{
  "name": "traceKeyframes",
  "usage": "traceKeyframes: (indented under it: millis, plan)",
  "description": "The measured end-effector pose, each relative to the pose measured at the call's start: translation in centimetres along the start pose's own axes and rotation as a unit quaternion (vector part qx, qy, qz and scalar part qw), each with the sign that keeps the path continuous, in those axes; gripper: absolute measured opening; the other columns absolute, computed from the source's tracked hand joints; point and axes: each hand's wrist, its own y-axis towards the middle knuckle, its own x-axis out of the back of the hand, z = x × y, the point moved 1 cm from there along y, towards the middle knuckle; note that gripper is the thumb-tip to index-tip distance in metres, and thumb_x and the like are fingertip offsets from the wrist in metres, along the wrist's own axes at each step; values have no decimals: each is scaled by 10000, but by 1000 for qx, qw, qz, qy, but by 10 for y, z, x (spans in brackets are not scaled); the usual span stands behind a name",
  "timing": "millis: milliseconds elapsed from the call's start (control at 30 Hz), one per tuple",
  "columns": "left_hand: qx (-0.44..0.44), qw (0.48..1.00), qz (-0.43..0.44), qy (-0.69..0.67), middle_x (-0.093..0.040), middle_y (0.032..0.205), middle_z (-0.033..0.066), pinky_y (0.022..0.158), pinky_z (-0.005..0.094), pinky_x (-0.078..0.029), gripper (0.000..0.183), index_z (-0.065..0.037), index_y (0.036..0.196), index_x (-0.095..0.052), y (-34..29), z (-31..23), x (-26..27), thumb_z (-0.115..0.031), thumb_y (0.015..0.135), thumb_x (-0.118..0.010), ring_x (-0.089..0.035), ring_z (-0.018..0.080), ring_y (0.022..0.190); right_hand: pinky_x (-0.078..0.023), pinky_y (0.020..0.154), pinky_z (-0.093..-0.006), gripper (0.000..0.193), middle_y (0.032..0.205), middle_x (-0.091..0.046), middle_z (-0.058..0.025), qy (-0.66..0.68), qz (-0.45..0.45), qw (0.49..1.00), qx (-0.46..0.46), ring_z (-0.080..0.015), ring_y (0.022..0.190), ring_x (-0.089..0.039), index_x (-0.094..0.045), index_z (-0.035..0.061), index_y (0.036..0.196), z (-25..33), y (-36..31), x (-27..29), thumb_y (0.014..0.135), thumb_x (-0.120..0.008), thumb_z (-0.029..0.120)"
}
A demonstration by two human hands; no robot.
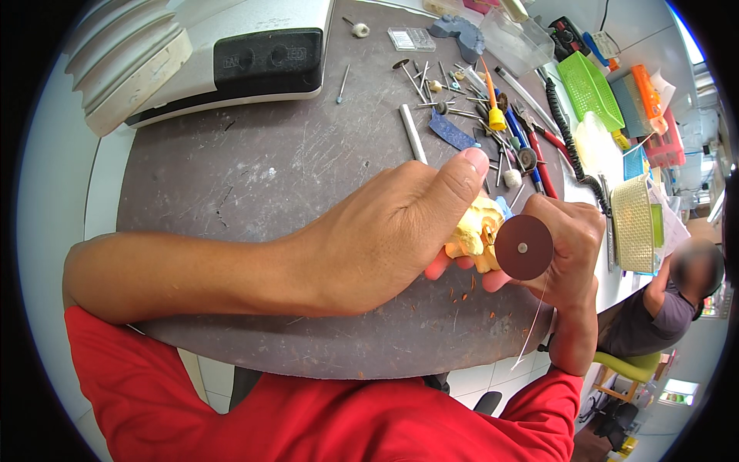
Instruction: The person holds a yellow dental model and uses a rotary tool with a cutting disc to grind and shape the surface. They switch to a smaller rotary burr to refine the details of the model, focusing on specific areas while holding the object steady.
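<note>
My left hand [385,231] is closed round a yellow dental plaster model [475,231], its thumb up along the near side and fingertips showing beneath. Right against the model stands a round dark-brown cutting disc [524,248] with a pale metal centre, its flat face toward me. Behind the disc my right hand [573,239] is curled in a grip on the disc's rotary tool; the tool's body is hidden by the hand and disc. Whether the disc's rim touches the model I cannot tell. Small orange crumbs [464,297] lie on the grey bench below.
Burs and polishing bits [443,88], a yellow-orange pointed tool [495,115] and red-handled pliers [541,163] crowd the bench beyond my hands. A white-and-black lamp-like unit [269,61] stands far left. Baskets [635,223] line the right, where another person [654,308] sits.
</note>
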Motion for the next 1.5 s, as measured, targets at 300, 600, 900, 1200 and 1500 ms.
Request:
traceKeyframes:
  millis: [300,600,900,1200,1500]
  plan:
    - [-26,1000,1,-13,-654,759,32,581,229,-412,756,-38,872,-661,1,3,-1,-596,986,-163,-481,90,625,-334,397,-292,566,514,-497,-18,1,-6,1000,1,-149,418,-486,-515,75,604,0,0,0,547,-880,502]
    - [-11,1000,8,-7,-663,771,36,583,228,-413,745,-36,887,-660,1,4,0,-583,991,-166,-480,88,625,-331,395,-291,578,508,-493,-19,2,-8,1000,1,-149,410,-477,-513,72,604,1,1,-1,540,-877,517]
    - [-28,999,8,-21,-669,783,34,591,222,-414,741,-42,900,-657,1,3,0,-589,991,-164,-483,85,634,-334,394,-288,587,506,-489,-17,-9,-13,1000,6,-149,410,-479,-523,74,616,-3,-2,-1,532,-875,536]
    - [-18,999,9,-28,-660,776,33,586,222,-409,740,-38,900,-657,1,1,-1,-580,996,-163,-478,83,629,-344,398,-292,569,514,-502,-20,-2,0,1000,3,-151,421,-501,-526,73,615,1,1,1,541,-881,512]
    - [-15,1000,8,-25,-663,782,40,589,225,-412,731,-36,909,-655,0,3,-1,-568,1002,-163,-482,88,631,-349,401,-290,576,521,-515,-26,0,-16,1000,4,-158,426,-509,-513,71,606,2,1,1,544,-881,510]
